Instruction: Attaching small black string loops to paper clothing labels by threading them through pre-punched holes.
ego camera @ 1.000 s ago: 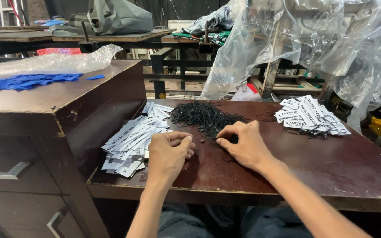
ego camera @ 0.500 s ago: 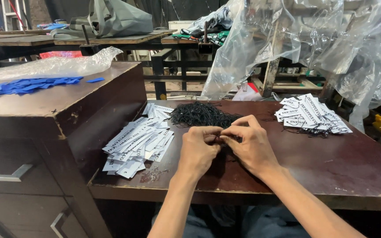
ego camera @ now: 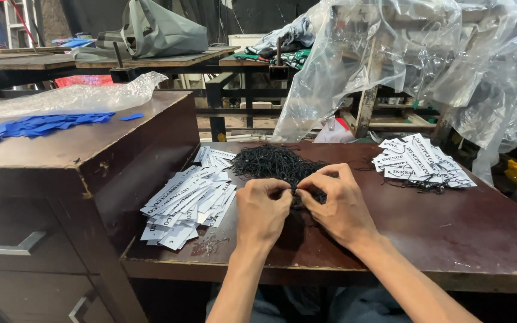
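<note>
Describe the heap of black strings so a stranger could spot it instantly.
On the dark brown wooden table, look just beyond the left hand and right hand. The tangled heap of thin black strings lies between two piles of flat white tags, the only dark, wiry mass.

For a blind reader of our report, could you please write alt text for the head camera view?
Two bare hands, left hand and right hand, meet fingertip to fingertip at the near edge of a pile of black strings on a dark brown table. White printed tags lie at the left, more tags at the far right.
</note>
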